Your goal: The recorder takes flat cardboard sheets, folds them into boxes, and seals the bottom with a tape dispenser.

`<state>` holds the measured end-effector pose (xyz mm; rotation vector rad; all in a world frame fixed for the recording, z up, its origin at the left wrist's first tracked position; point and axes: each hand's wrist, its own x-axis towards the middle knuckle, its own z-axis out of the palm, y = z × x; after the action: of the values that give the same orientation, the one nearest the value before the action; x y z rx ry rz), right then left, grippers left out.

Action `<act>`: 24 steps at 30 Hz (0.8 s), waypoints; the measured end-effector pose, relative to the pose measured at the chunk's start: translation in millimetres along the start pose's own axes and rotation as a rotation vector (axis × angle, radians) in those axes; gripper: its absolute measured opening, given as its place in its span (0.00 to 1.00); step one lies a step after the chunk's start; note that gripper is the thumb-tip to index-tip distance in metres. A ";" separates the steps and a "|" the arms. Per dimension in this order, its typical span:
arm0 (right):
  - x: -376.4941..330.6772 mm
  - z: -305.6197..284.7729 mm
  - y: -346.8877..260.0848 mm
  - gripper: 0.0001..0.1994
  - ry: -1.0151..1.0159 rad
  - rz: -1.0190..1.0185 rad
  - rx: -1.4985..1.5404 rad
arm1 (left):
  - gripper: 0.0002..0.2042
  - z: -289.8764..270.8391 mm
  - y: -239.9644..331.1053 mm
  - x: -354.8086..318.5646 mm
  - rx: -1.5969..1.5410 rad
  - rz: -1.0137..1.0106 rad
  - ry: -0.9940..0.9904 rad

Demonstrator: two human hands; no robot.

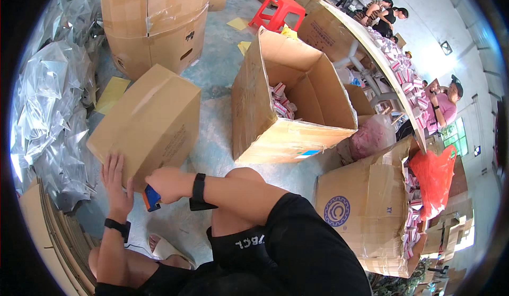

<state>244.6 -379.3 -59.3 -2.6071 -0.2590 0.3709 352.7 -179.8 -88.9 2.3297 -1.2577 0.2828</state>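
Observation:
A closed brown cardboard carton (148, 121) sits on the floor in front of me, with a strip of clear tape along its top. My left hand (115, 182) lies against its near end, fingers stretched out and flat. At the carton's near right corner, my right hand (169, 184) is closed around a blue and orange tape dispenser (152, 198). The hand covers much of the dispenser, so its contact with the carton cannot be made out.
Right of the carton stands an open box (254, 126) with small pink-and-white packs inside. Another full box (360, 216) is nearer right. Silver plastic sheeting (47, 115) and flattened cardboard (45, 232) line the left. A red stool (278, 12) and a pack-covered table (384, 57) with people stand beyond.

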 end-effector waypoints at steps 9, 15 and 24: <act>-37.6 -66.1 32.7 0.25 0.523 -0.050 0.448 | 0.23 -36.8 -44.3 -21.0 -0.230 -0.198 0.072; -44.9 -84.0 64.2 0.27 0.565 0.060 0.735 | 0.22 -35.3 -57.8 -30.8 -0.372 -0.265 0.145; -51.0 -78.7 73.8 0.23 0.900 0.141 0.226 | 0.18 -30.1 -73.6 -34.1 -0.519 -0.356 0.160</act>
<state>229.0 -490.4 -18.5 -2.3016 0.2619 -0.6878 395.9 -105.5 -99.0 1.9803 -0.7122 0.0146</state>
